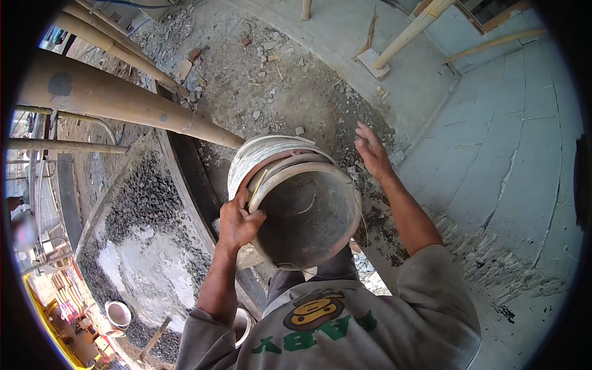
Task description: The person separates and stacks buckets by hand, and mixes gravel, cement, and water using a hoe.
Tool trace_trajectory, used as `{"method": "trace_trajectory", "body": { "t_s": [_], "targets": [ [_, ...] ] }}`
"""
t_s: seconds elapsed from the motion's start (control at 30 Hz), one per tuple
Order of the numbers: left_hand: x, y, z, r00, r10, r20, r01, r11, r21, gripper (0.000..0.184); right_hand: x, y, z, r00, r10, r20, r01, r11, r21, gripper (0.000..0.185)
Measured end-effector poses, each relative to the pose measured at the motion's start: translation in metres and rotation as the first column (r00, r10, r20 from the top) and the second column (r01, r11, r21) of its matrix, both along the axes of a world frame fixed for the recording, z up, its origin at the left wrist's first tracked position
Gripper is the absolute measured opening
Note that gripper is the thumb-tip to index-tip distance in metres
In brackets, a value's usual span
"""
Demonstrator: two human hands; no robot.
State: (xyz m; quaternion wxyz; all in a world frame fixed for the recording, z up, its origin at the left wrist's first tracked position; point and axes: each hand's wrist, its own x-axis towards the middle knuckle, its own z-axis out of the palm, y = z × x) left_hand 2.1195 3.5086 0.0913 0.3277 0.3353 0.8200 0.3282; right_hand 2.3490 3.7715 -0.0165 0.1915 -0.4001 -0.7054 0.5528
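Observation:
My left hand [240, 219] is closed on the rim of a stack of nested, dirt-stained buckets [308, 213] in front of my body. The top bucket's mouth faces up towards me, and its inside looks empty and coated with grey residue. My right hand [372, 148] is off the buckets, raised to their right with its fingers apart and nothing in it. A thin wire handle hangs beside the rim.
Thick bamboo poles [123, 102] slant in from the left. A low trough [148, 246] holds gravel and wet grey mix. Another bucket [118, 314] sits at lower left. Rubble lies on the ground ahead; a grey block wall [505, 148] stands at right.

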Motion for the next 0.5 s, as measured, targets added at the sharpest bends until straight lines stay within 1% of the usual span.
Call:
{"method": "trace_trajectory", "body": {
  "t_s": [0.03, 0.1, 0.13, 0.23, 0.27, 0.3, 0.33, 0.37, 0.4, 0.43, 0.47, 0.5],
  "targets": [
    [-0.003, -0.001, 0.004, 1.000, 0.008, 0.019, -0.008, 1.000, 0.006, 0.022, -0.009, 0.007, 0.019, 0.999, 0.011, -0.044, -0.009, 0.999, 0.052, 0.076],
    [-0.009, -0.007, 0.008, 0.998, 0.031, 0.063, -0.031, 0.999, 0.011, 0.025, -0.024, 0.022, 0.051, 0.990, 0.132, -0.056, -0.123, 0.982, 0.141, 0.084],
    [-0.009, -0.010, 0.009, 0.989, 0.053, 0.139, -0.061, 0.997, 0.052, 0.027, -0.030, 0.025, 0.061, 0.979, 0.194, -0.057, -0.181, 0.967, 0.181, 0.089],
    [-0.011, -0.014, 0.016, 0.993, 0.002, 0.121, -0.023, 0.984, 0.177, 0.020, -0.054, 0.023, 0.075, 0.922, 0.344, -0.177, -0.275, 0.905, 0.324, 0.085],
    [-0.008, -0.013, 0.010, 0.987, 0.013, 0.157, -0.047, 0.976, 0.213, 0.018, -0.074, 0.026, 0.045, 0.927, 0.360, -0.106, -0.299, 0.879, 0.371, 0.083],
    [0.000, -0.002, 0.026, 0.994, 0.012, 0.107, -0.025, 0.992, 0.124, 0.017, -0.088, 0.013, 0.000, 0.932, 0.362, -0.027, -0.324, 0.865, 0.384, 0.081],
    [0.008, -0.002, 0.024, 0.997, 0.007, 0.078, -0.009, 0.999, 0.030, 0.017, -0.086, -0.002, -0.038, 0.932, 0.358, 0.053, -0.350, 0.854, 0.385, 0.079],
    [0.010, 0.008, 0.018, 1.000, 0.002, 0.028, -0.001, 1.000, -0.022, 0.016, -0.086, 0.005, -0.041, 0.939, 0.343, 0.036, -0.330, 0.864, 0.380, 0.078],
    [0.014, 0.007, 0.020, 0.997, -0.024, -0.072, 0.020, 0.999, -0.050, 0.017, -0.083, 0.016, -0.043, 0.954, 0.300, 0.014, -0.282, 0.879, 0.384, 0.077],
    [0.005, 0.001, 0.010, 0.999, 0.031, -0.023, -0.030, 0.998, 0.058, 0.014, -0.083, 0.029, -0.035, 0.962, 0.274, 0.002, -0.254, 0.887, 0.387, 0.076],
    [-0.004, -0.005, -0.003, 0.997, 0.074, 0.030, -0.078, 0.983, 0.164, 0.012, -0.074, 0.032, -0.032, 0.951, 0.310, -0.004, -0.285, 0.879, 0.382, 0.073],
    [-0.005, -0.011, 0.002, 0.931, 0.252, 0.266, -0.271, 0.962, 0.038, 0.010, -0.056, 0.014, -0.030, 0.955, 0.297, 0.027, -0.289, 0.901, 0.323, 0.072]
  ]
}}
